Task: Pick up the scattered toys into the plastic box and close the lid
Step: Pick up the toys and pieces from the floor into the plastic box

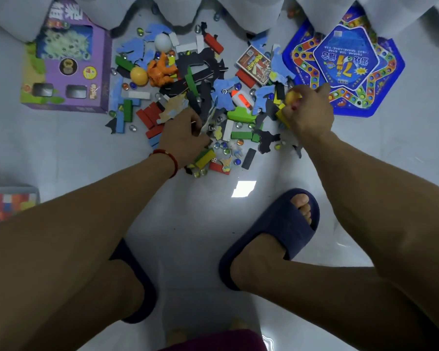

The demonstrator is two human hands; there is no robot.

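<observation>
A heap of scattered toys (203, 79) lies on the white floor: coloured wooden blocks, blue and black foam puzzle pieces, glass marbles, an orange figure (160, 70), a white ball (162, 41) and a yellow ball (138, 76). My left hand (184, 136) rests on the near middle of the heap, fingers curled over small pieces; what it grips is hidden. My right hand (308, 112) is at the heap's right side, closed on a yellow ball (293, 97) and yellow blocks. A plastic box with coloured blocks (9, 203) shows at the left edge.
A purple toy carton (69, 62) lies left of the heap. A blue star-shaped game board (345, 62) lies on the right. White curtains hang along the far edge. My feet in dark blue slippers (274, 231) stand on the floor near me.
</observation>
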